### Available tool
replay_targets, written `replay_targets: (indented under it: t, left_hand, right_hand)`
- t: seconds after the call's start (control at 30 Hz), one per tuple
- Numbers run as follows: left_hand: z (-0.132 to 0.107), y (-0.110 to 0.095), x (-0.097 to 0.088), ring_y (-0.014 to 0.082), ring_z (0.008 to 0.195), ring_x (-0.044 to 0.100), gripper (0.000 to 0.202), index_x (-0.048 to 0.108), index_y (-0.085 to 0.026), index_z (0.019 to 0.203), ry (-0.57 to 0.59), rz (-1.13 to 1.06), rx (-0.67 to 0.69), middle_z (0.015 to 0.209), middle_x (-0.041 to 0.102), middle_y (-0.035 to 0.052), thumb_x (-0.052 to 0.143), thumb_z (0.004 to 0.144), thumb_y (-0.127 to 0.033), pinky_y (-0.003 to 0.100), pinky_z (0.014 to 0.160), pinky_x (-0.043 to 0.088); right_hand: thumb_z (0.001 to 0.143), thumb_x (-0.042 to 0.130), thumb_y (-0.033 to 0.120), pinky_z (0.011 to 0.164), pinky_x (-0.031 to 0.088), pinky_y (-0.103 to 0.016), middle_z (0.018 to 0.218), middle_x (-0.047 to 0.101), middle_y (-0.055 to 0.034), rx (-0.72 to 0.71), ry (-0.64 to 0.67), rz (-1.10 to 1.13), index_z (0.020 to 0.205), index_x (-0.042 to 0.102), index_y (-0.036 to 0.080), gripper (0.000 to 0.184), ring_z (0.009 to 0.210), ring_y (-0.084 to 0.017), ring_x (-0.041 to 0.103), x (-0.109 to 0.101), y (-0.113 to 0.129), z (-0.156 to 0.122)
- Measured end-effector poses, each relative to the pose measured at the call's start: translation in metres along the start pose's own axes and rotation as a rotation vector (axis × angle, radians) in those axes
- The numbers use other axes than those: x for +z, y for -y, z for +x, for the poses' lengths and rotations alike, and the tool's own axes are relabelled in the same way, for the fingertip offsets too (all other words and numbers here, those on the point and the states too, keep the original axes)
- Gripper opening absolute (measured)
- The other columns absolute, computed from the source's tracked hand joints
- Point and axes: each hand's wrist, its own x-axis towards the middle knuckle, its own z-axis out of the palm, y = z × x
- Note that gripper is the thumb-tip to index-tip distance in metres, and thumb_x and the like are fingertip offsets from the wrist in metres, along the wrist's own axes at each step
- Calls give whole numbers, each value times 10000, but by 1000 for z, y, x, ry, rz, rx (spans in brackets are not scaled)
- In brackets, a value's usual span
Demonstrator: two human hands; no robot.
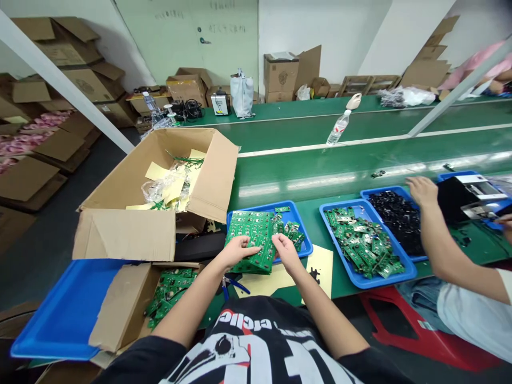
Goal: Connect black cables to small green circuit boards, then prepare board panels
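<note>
My left hand (236, 252) and my right hand (286, 252) both grip a stack of green circuit board panels (250, 240) from its near edge. The stack rests partly over a blue plastic tray (260, 207), which holds more small green boards (290, 230) beside it. Just below my hands lies a pale yellow sheet (272, 280). Blue-handled pliers (236, 285) lie close under my left forearm.
To my left, an open cardboard box (208, 170) holds yellow paper and plastic. Lower left, another box holds green boards (170, 293) beside a blue tray (68, 314). To the right, a co-worker's arm (428, 218) reaches past trays of boards (360, 240) and black parts (396, 221) on a green workbench (320, 181).
</note>
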Motion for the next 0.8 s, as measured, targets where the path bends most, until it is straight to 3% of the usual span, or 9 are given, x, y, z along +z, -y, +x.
replay_targets:
  t: [0.1, 0.2, 0.33, 0.47, 0.63, 0.8]
  left_hand:
    - [5, -10, 14, 154, 704, 593, 338, 530, -147, 837, 37, -135, 18, 712, 585, 6, 590, 700, -450, 264, 613, 495]
    - [11, -15, 31, 136, 668, 584, 346, 482, -159, 894, 15, -184, -13, 746, 553, -2, 572, 723, -445, 251, 532, 513]
    - [24, -17, 53, 130, 639, 563, 284, 455, -155, 849, -31, -141, -61, 777, 490, 3, 584, 733, -380, 234, 442, 509]
    - [35, -18, 64, 113, 613, 560, 206, 458, -142, 883, -49, -42, -106, 848, 508, 33, 563, 764, -274, 202, 420, 494]
    - [41, -25, 68, 144, 661, 610, 212, 458, -141, 943, -9, 135, -127, 948, 565, 91, 522, 799, -282, 221, 487, 500]
    - [49, -34, 76, 266, 902, 607, 235, 441, -99, 1042, -33, 360, -105, 957, 607, 179, 427, 848, -231, 350, 740, 473]
  right_hand:
    - [812, 293, 552, 447, 451, -263, 605, 520, 19, 6, -23, 40, 887, 480, 196, 409, 498, -143, 535, -8, 3, 1]
    - [784, 391, 524, 531, 470, -283, 664, 574, -13, -1, -102, -5, 889, 498, 184, 372, 594, -168, 570, -14, 2, 2]
    - [766, 445, 459, 599, 456, -305, 712, 590, -50, 27, -262, -137, 863, 506, 171, 310, 680, -202, 574, -21, -6, 6]
    - [781, 414, 404, 513, 435, -287, 694, 591, -52, 78, -327, -238, 928, 516, 152, 309, 577, -190, 562, -27, -13, 10]
    - [770, 445, 351, 602, 443, -308, 751, 628, -76, 91, -364, -335, 949, 535, 147, 286, 673, -223, 597, -32, -13, 13]
    - [803, 423, 289, 692, 425, -370, 817, 641, -149, 167, -446, -388, 1153, 444, 111, 392, 786, -283, 612, -31, -6, 19]
